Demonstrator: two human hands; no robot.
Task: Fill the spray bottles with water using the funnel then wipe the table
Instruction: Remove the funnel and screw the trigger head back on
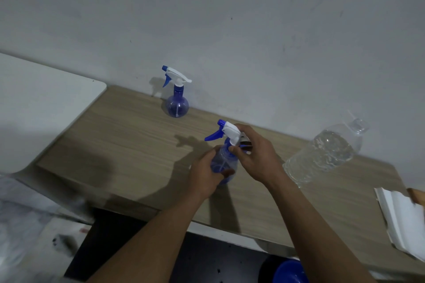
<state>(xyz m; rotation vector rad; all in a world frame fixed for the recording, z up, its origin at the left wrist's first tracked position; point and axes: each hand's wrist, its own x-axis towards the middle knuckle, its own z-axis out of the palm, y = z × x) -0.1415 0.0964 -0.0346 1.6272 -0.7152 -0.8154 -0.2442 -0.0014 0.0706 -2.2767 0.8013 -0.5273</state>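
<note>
The left hand (207,174) was curled round the round belly of the near spray bottle (222,161), which stood on the wooden table (126,145). The right hand (255,154) pinched the bottle's neck just under its white and blue top. The other spray bottle (177,104) stood well apart, by the wall. A big clear water bottle (326,151) stood to the right, near the hands. Something white and folded (400,218) lay at the table's right end.
</note>
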